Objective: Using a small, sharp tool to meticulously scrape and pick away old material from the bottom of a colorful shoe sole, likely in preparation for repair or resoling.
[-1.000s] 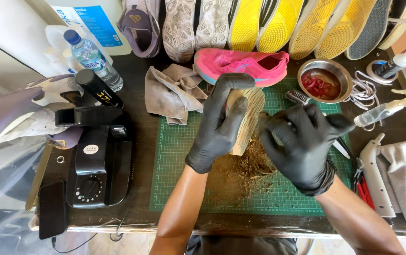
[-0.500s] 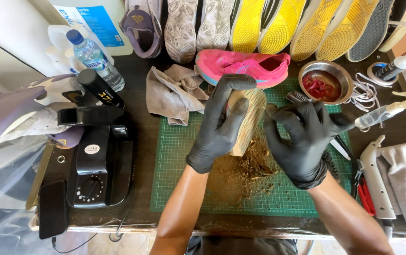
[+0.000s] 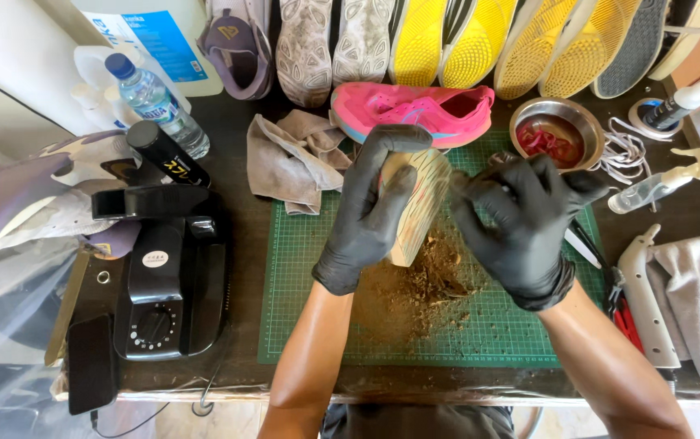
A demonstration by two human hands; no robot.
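My left hand [image 3: 370, 213], in a black glove, grips a pale shoe [image 3: 420, 203] held upright with its ridged sole turned to the right, above a green cutting mat [image 3: 301, 293]. My right hand [image 3: 521, 228], also in a black glove, sits just right of the sole, with its fingertips pinched against the sole's upper edge. Whether those fingers hold something thin is hidden. A pile of brown dirt [image 3: 415, 293] lies on the mat under the shoe.
A pink shoe [image 3: 415, 110] and a metal bowl [image 3: 557, 134] lie behind the mat, and a grey rag [image 3: 289, 158] lies at its back left. Several upturned shoes line the back edge. A black machine [image 3: 167, 284], a water bottle [image 3: 154, 102] and a black can [image 3: 167, 154] stand left; spray bottles, laces and a towel lie right.
My right hand has shifted a little up and in toward the top of the sole. My left hand keeps its grip on the shoe in about the same place.
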